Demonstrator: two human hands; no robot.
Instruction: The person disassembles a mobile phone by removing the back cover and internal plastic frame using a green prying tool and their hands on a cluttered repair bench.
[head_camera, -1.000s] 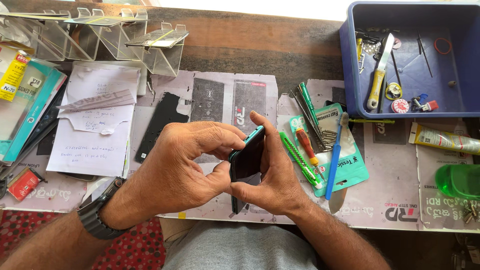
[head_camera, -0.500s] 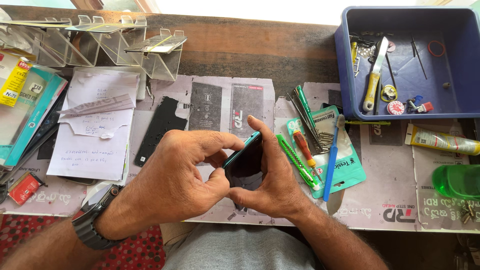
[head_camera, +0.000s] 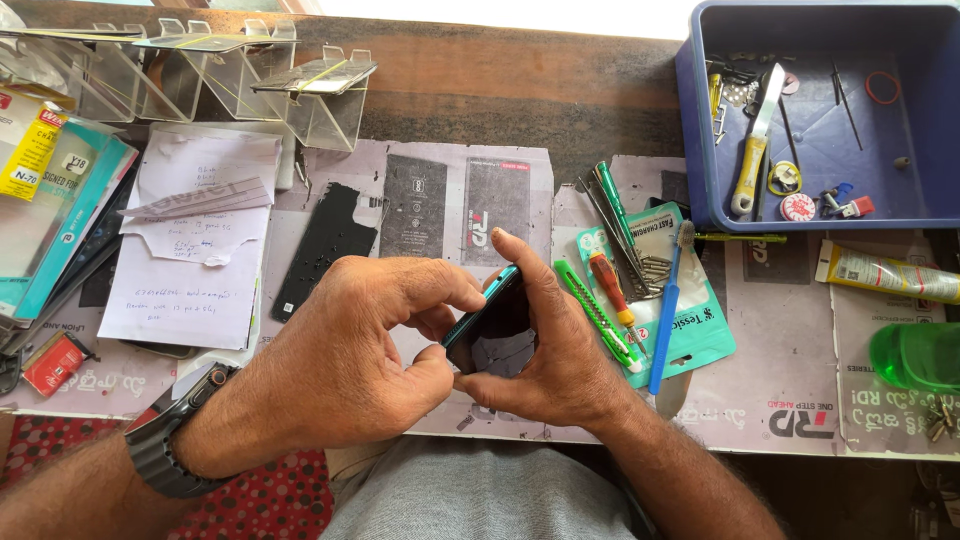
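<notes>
From the head camera I see a wooden tabletop (head_camera: 470, 95) under paper sheets, with daylight along its far edge. Packages first: a yellow box (head_camera: 28, 140) sits at the far left on a stack of teal flat packs (head_camera: 60, 215), a small red pack (head_camera: 55, 362) lies below them, a teal pouch (head_camera: 690, 300) lies right of centre, and a pale yellow tube (head_camera: 885, 272) rests under the blue bin (head_camera: 700, 120). A green plastic piece (head_camera: 915, 355) shows at the right edge.

My left hand (head_camera: 350, 360) and right hand (head_camera: 545, 350) meet at the near edge, both curled and pinching one dark phone with a teal rim (head_camera: 490, 325), held tilted just above the tabletop; the left thumb and forefinger press its edge, the right fingers wrap its back.

Against the earlier frames, the phone is tilted flatter and the right thumb now lies along its top edge; the things around it have not moved.

I count two handwritten paper notes (head_camera: 195, 250), one black back panel (head_camera: 325, 250), one blue toothbrush (head_camera: 668, 305), two green-handled tools (head_camera: 598, 318), and one watch (head_camera: 175, 430) on my left wrist.
</notes>
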